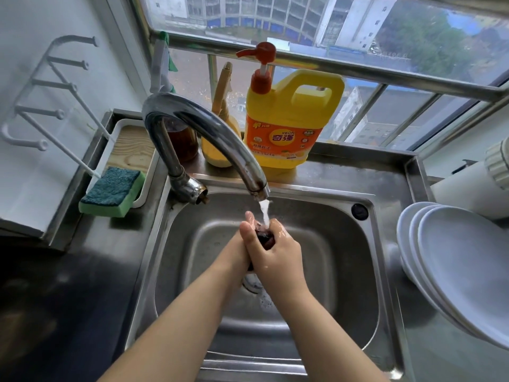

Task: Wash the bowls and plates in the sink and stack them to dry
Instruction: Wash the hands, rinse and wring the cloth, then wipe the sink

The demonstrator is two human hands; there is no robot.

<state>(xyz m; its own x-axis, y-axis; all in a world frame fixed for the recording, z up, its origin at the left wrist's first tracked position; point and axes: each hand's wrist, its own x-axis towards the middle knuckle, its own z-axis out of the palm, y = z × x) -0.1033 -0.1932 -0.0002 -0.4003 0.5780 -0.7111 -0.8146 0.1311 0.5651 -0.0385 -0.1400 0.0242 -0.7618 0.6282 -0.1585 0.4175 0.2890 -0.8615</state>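
Left hand: the left hand (246, 238) is over the middle of the sink, under the tap, its palm pressed against a small dark object (265, 238); the fingers are fairly straight and point up toward the spout.
Right hand: the right hand (278, 249) curls round the same dark object from the other side — its fingers are wrapped over it and its skin is wet and shiny.
Dark object: small, dark reddish-brown, mostly hidden between the two hands; what it is cannot be told.
Water: a thin white stream (265, 213) falls from the faucet (209, 139) onto the object and the right hand's knuckles.
Sink: the steel sink (344, 244) holds no dish that shows; the drain (252, 283) lies just below the wrists.
Plates: a stack of white plates (457, 266) leans tilted on the counter to the right of the sink, well apart from the hands.
Sponge: a green sponge with a dark teal top (113, 191) rests at the front end of a white tray (121, 128) to the left of the faucet.
Soap: a yellow dish-soap jug with a red pump (286, 119) stands on the ledge behind the sink — beside it a smaller yellow bottle (220, 139) and a brown jar (181, 142).
Wall: a white hook rack (41, 100) hangs on the left.
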